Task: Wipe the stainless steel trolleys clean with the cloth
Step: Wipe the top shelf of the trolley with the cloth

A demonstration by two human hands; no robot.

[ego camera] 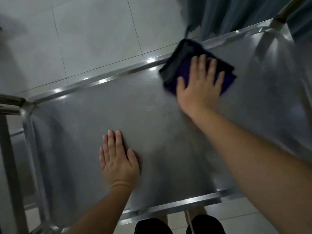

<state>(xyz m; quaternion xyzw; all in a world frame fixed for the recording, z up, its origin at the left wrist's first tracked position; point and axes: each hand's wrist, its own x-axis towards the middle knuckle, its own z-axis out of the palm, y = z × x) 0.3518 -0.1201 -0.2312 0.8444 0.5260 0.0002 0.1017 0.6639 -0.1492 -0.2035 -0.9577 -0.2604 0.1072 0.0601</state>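
Observation:
A stainless steel trolley (104, 105) fills most of the view, its flat top shelf seen from above. A dark purple and black folded cloth (179, 65) lies on the shelf near the far rim, right of the middle. My right hand (200, 85) presses flat on the cloth with the fingers spread and covers its near part. My left hand (118, 157) rests palm down on the bare steel nearer to me, fingers together and holding nothing. Motion blur softens the cloth's edges.
Pale floor tiles (87, 39) lie beyond the far rim. A grey-blue curtain (236, 16) hangs at the top right. The trolley's handle frame (10, 105) rises at the left and another post (287, 12) at the top right. Dark shoes (152, 225) show below the near rim.

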